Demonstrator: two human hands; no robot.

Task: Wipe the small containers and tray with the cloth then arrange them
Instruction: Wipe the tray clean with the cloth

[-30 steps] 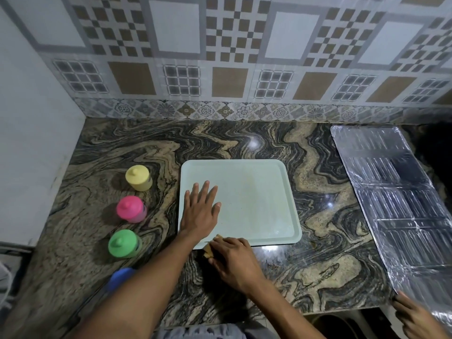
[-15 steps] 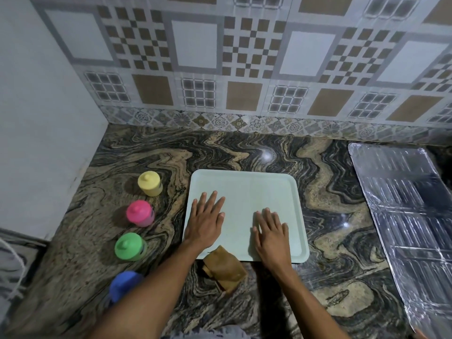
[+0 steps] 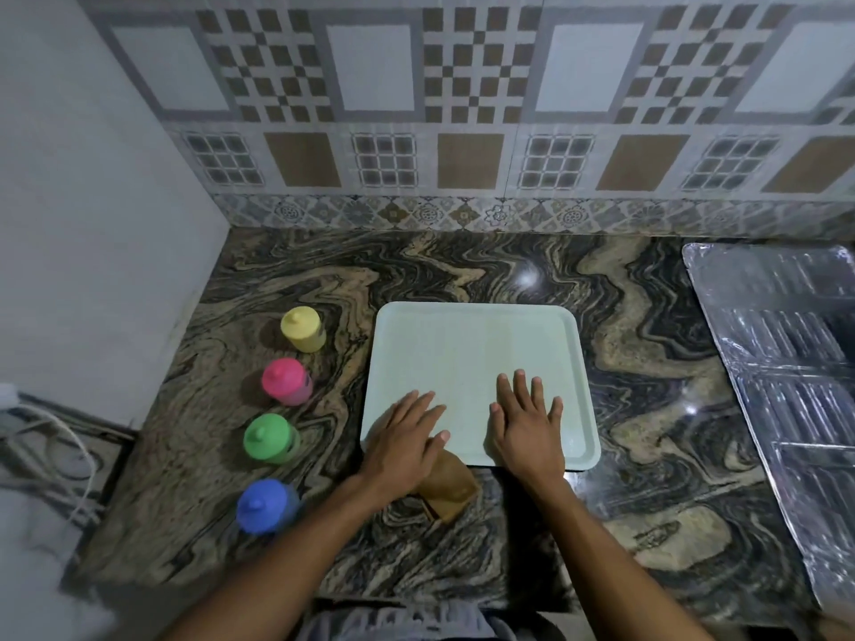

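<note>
On the worktop (image 3: 647, 363), both hands lie flat on the tray (image 3: 476, 353).
The tray sits mid-worktop. The left hand (image 3: 405, 444) rests palm-down at its near-left corner and the right hand (image 3: 527, 427) at its near edge, fingers straight and spread, grasping nothing. A folded cloth (image 3: 451, 488) lies against the tray's near edge, partly under the left hand. Near the worktop's left edge, back to front, apart from the tray: yellow pot (image 3: 303, 328), pink pot (image 3: 284, 381), green pot (image 3: 268, 439), blue pot (image 3: 263, 506). A foil sheet (image 3: 786, 363) covers the right end.
</note>
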